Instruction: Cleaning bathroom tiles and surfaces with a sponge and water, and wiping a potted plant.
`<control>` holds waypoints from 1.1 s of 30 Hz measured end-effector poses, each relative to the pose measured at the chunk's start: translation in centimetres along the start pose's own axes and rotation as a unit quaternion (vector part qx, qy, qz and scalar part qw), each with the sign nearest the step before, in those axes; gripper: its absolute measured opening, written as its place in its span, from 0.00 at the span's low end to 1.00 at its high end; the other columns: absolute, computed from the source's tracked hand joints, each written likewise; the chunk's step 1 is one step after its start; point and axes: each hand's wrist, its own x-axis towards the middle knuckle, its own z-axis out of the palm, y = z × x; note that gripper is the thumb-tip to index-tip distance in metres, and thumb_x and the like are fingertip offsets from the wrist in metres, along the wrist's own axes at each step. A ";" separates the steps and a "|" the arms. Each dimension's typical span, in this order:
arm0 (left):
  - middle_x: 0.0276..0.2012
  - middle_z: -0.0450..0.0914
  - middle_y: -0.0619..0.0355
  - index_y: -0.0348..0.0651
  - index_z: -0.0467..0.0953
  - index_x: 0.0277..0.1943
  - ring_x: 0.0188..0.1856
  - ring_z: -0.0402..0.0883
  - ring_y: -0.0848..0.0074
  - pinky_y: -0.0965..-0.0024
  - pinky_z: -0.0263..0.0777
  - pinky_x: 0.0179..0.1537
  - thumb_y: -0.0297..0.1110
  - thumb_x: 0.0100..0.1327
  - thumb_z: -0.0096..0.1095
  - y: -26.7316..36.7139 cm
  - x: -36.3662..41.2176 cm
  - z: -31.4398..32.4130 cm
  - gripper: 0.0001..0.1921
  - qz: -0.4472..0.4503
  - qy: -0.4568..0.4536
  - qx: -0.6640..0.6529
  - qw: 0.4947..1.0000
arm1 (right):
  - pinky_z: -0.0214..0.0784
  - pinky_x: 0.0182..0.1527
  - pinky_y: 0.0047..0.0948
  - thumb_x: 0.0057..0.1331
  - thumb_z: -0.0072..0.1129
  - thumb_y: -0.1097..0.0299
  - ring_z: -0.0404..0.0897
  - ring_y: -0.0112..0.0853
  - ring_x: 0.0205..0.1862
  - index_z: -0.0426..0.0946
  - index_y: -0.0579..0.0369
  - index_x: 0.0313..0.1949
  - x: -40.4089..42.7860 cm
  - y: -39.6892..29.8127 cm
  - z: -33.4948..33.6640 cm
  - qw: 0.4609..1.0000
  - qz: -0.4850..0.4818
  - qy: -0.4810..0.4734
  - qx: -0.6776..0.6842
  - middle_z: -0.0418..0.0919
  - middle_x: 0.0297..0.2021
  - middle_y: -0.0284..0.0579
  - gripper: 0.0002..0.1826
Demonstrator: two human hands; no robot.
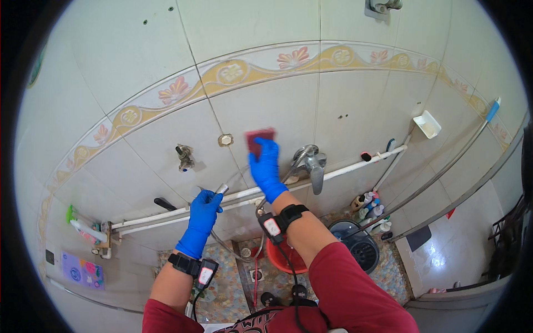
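Blue gloves cover both hands. My right hand (265,166) presses a dark red scrubbing pad (260,135) to the cream wall tiles (283,100), up and left of a chrome mixer tap (312,164). The pad is a little blurred. In my left hand (204,208), in front of the white wall pipes, is the metal end of a flexible shower hose (222,189). A faint streak, perhaps water, runs from it towards the pad. The hose loops down below my hands and up to the tap. A valve (184,158) sticks out of the wall at the left.
White pipes (349,167) run along the wall, with brushes on them. Below stand a red basin (275,260), a black mop bucket (362,249) with a long-handled mop (441,179), and several bottles (372,208). A soap dish (427,125) hangs at the right. My feet are by a floor drain.
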 end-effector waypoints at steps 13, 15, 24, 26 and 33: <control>0.13 0.69 0.60 0.40 0.68 0.27 0.09 0.58 0.87 0.81 0.49 0.10 0.35 0.54 0.58 -2.9 -0.1 -3.0 0.09 -0.066 0.022 -0.043 0.997 | 0.54 0.51 0.38 0.47 0.55 0.74 0.60 0.47 0.47 0.62 0.57 0.46 -9.1 2.5 4.6 0.984 0.131 -0.116 0.029 0.60 0.42 0.56 0.24; 0.13 0.69 0.59 0.41 0.67 0.28 0.08 0.57 0.86 0.82 0.48 0.09 0.36 0.54 0.57 -4.1 0.0 -4.0 0.09 -0.065 0.029 -0.034 0.997 | 0.57 0.48 0.37 0.48 0.56 0.74 0.63 0.44 0.44 0.62 0.57 0.45 -8.6 3.4 4.6 0.963 0.224 -0.104 0.104 0.60 0.42 0.53 0.24; 0.14 0.69 0.60 0.41 0.67 0.27 0.09 0.57 0.88 0.82 0.48 0.10 0.35 0.54 0.58 -4.5 -0.1 -4.6 0.09 -0.066 0.017 -0.066 0.996 | 0.58 0.48 0.34 0.47 0.58 0.73 0.62 0.42 0.46 0.59 0.59 0.47 -9.7 1.1 6.9 0.985 0.152 -0.041 0.069 0.58 0.44 0.51 0.27; 0.14 0.69 0.61 0.41 0.67 0.27 0.10 0.57 0.88 0.82 0.48 0.10 0.35 0.54 0.58 -4.8 -0.1 -5.2 0.09 -0.062 0.016 -0.059 0.996 | 0.55 0.51 0.36 0.46 0.58 0.74 0.61 0.44 0.48 0.60 0.59 0.46 -10.2 0.9 7.3 0.956 0.245 -0.065 0.145 0.59 0.45 0.56 0.27; 0.14 0.69 0.61 0.41 0.67 0.27 0.09 0.57 0.88 0.82 0.48 0.10 0.34 0.54 0.57 -4.3 -0.4 -6.2 0.08 -0.077 0.028 -0.086 0.993 | 0.59 0.48 0.36 0.49 0.55 0.75 0.63 0.43 0.47 0.55 0.59 0.54 -6.1 -5.7 5.6 0.990 -0.065 -0.122 -0.040 0.60 0.45 0.54 0.32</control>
